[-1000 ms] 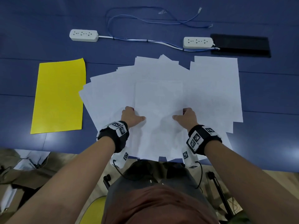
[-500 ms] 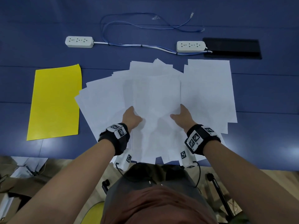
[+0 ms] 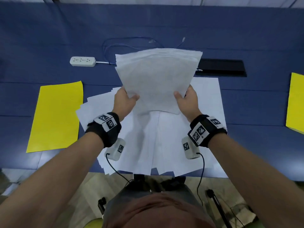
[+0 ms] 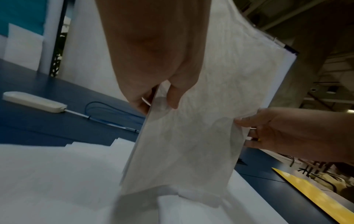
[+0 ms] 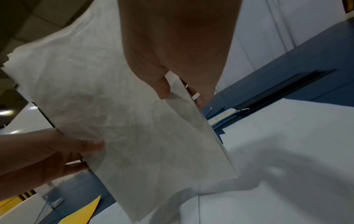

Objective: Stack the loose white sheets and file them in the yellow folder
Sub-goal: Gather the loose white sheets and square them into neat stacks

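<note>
stack: bundle of white sheets [image 3: 158, 83] held upright over the table [image 3: 49, 30], bottom edge just above or touching the sheets lying flat; can't tell which
stack axis: long axis near vertical, top edge tipped away toward 12 o'clock; top corners fanned, so edges not yet square
left hand: left hand [image 3: 124, 101] grips the stack's left edge low down, thumb on the near face, fingers curled behind
right hand: right hand [image 3: 187, 100] mirrors it on the right edge, thumb in front, fingers behind
loose sheets: more white sheets on table [image 3: 172, 145] spread flat under the stack, from 9 to 3 o'clock, some overhanging the near table edge
folder: yellow folder [image 3: 56, 117] flat and closed at about 9 o'clock from the stack, long axis running 12 to 6, well apart from the left hand, just beside the left fringe of the flat sheets
second yellow item: another yellow sheet or folder [image 3: 296, 102] at 3 o'clock, cut off by the frame; can't tell what it is
nearer hand: left, for the 9 o'clock folder
step (judgement): squaring the gathered bundle, likely by tapping its bottom edge down
next (judgement): remaining flat sheets need adding before the stack goes to 9 o'clock; folder must be opened, which needs a hand freed
risk (judgement): fanned top sheets could slip out if the grip loosens
</note>
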